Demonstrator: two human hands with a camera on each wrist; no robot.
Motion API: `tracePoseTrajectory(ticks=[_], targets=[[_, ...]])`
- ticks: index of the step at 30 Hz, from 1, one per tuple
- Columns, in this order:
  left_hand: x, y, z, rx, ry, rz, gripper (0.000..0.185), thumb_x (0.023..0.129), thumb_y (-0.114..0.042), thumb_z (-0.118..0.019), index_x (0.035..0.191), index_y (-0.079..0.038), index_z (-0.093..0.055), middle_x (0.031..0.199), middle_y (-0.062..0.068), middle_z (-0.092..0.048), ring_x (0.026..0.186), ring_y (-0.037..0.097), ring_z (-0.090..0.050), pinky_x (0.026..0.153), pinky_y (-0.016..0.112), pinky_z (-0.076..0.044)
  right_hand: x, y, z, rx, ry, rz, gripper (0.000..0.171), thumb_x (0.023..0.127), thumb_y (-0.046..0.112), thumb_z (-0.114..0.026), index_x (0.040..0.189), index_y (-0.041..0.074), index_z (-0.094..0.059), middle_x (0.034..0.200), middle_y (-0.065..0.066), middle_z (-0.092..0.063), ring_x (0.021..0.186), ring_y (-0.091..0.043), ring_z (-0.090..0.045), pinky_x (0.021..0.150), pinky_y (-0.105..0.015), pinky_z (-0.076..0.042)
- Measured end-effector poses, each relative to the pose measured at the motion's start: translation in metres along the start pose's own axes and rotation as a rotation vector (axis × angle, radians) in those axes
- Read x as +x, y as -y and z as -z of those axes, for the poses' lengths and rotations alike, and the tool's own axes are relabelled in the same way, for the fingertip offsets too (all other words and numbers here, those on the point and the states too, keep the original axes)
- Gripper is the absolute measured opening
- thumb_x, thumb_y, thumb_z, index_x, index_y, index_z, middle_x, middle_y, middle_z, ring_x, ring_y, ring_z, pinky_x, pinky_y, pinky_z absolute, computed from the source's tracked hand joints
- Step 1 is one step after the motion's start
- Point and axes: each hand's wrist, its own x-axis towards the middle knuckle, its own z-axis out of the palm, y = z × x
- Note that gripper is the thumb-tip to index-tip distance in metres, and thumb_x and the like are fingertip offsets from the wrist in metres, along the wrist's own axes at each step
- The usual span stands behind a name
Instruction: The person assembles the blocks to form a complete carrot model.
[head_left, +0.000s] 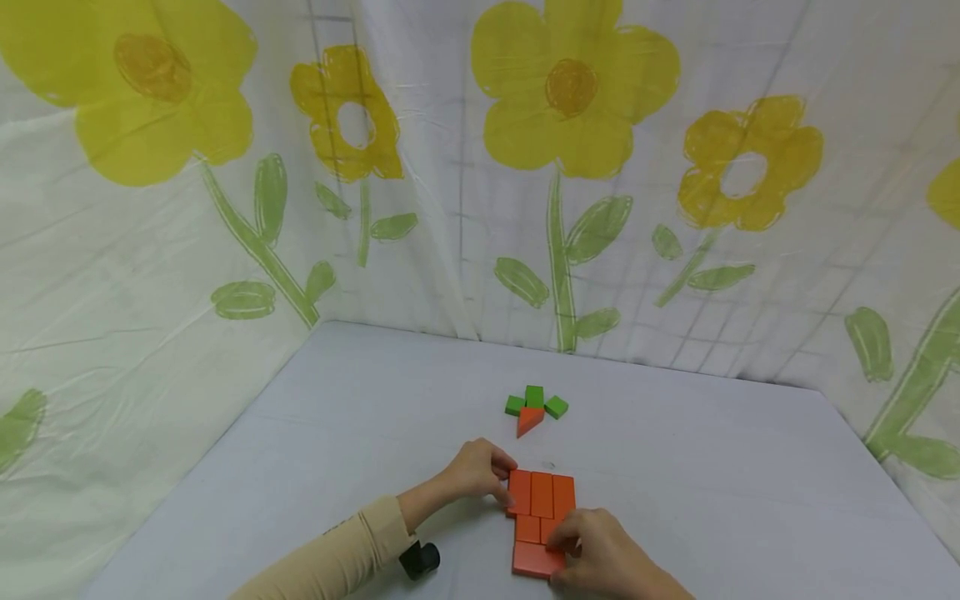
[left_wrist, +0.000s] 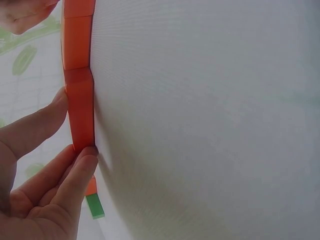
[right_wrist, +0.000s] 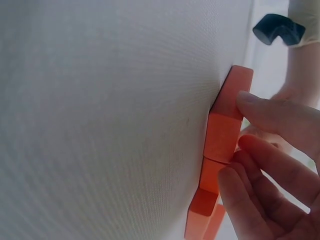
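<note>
Orange wooden blocks lie flat and close together on the white table, below a small group of green blocks in the head view. My left hand [head_left: 476, 471] pinches the upper left orange block [head_left: 520, 492], thumb on its upper face and fingers around its far end in the left wrist view. My right hand [head_left: 603, 554] holds the bottom orange block [head_left: 534, 560] near its right end, thumb [right_wrist: 250, 102] against it. Between these blocks sit smaller orange blocks [head_left: 528, 529], partly covered by the right fingers.
Farther back, an orange triangular block [head_left: 529, 419] points toward the orange blocks, with green blocks [head_left: 535, 396] around its wide end. A black camera [head_left: 420, 560] is worn at the left wrist. Behind the table [head_left: 390, 383] hangs a flower-printed curtain [head_left: 427, 275].
</note>
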Motion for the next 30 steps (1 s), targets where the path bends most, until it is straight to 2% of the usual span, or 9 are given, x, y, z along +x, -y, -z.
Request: tracePoseTrajectory(ticks=[9, 12, 15, 18, 20, 24, 27, 30], targets=[[0.002, 0.001, 0.0, 0.007, -0.003, -0.001, 0.039, 0.066, 0.002, -0.086, 0.103, 0.004, -0.072, 0.089, 0.005, -0.07, 0.08, 0.014, -0.063, 0.073, 0.029, -0.055, 0.002, 0.0, 0.0, -0.03, -0.016, 0.035, 0.021, 0.071, 0.009, -0.082, 0.09, 0.004, -0.075, 0.08, 0.013, -0.062, 0.07, -0.004, -0.05, 0.062, -0.021, -0.048], [0.001, 0.0, 0.0, 0.011, -0.007, -0.005, 0.039, 0.065, 0.003, -0.086, 0.102, 0.004, -0.072, 0.088, 0.005, -0.071, 0.08, 0.014, -0.064, 0.072, 0.028, -0.055, 0.003, -0.001, 0.002, -0.024, -0.024, 0.073, 0.021, 0.071, 0.011, -0.083, 0.089, 0.005, -0.075, 0.079, 0.014, -0.062, 0.069, -0.003, -0.051, 0.062, -0.021, -0.048], [0.001, 0.0, 0.0, 0.013, -0.008, -0.004, 0.038, 0.065, 0.004, -0.086, 0.101, 0.004, -0.073, 0.087, 0.005, -0.071, 0.079, 0.014, -0.064, 0.071, 0.027, -0.055, 0.008, -0.004, 0.01, -0.004, -0.073, 0.133, 0.019, 0.073, 0.013, -0.084, 0.088, 0.005, -0.075, 0.079, 0.011, -0.065, 0.07, -0.003, -0.054, 0.063, -0.021, -0.051], [0.001, -0.001, -0.001, 0.015, -0.007, 0.003, 0.038, 0.065, 0.003, -0.086, 0.101, 0.004, -0.073, 0.087, 0.005, -0.071, 0.079, 0.013, -0.064, 0.071, 0.027, -0.055, 0.019, -0.006, 0.023, 0.003, -0.166, 0.149, 0.017, 0.076, 0.015, -0.083, 0.086, 0.004, -0.074, 0.079, 0.005, -0.068, 0.072, -0.006, -0.059, 0.063, -0.023, -0.053], [0.001, -0.001, -0.001, 0.018, -0.007, 0.006, 0.038, 0.066, 0.003, -0.086, 0.101, 0.003, -0.073, 0.086, 0.005, -0.07, 0.078, 0.013, -0.063, 0.071, 0.027, -0.055, 0.031, -0.007, 0.033, 0.007, -0.226, 0.09, 0.016, 0.079, 0.015, -0.08, 0.087, 0.003, -0.074, 0.08, 0.002, -0.069, 0.073, -0.008, -0.06, 0.063, -0.024, -0.053], [0.002, -0.001, -0.001, 0.013, -0.004, 0.012, 0.037, 0.066, 0.003, -0.086, 0.101, 0.003, -0.073, 0.085, 0.005, -0.07, 0.078, 0.014, -0.063, 0.071, 0.028, -0.055, 0.062, -0.01, 0.05, 0.096, -0.297, -0.115, 0.014, 0.085, 0.012, -0.074, 0.092, 0.0, -0.073, 0.081, -0.003, -0.069, 0.072, -0.016, -0.064, 0.064, -0.028, -0.055], [0.001, -0.002, 0.0, 0.007, -0.005, 0.019, 0.037, 0.067, 0.002, -0.086, 0.101, 0.004, -0.072, 0.086, 0.006, -0.07, 0.079, 0.015, -0.063, 0.072, 0.03, -0.056, 0.088, -0.015, 0.053, 0.204, -0.35, -0.26, 0.016, 0.086, 0.01, -0.072, 0.095, -0.004, -0.071, 0.08, -0.006, -0.069, 0.071, -0.018, -0.067, 0.066, -0.031, -0.057], [0.001, -0.001, -0.001, 0.01, -0.007, 0.016, 0.038, 0.066, 0.003, -0.086, 0.101, 0.004, -0.073, 0.088, 0.007, -0.071, 0.081, 0.016, -0.065, 0.073, 0.03, -0.056, 0.11, -0.019, 0.052, 0.261, -0.401, -0.358, 0.019, 0.085, 0.013, -0.073, 0.088, -0.005, -0.066, 0.074, -0.007, -0.068, 0.065, -0.016, -0.066, 0.062, -0.029, -0.057]])
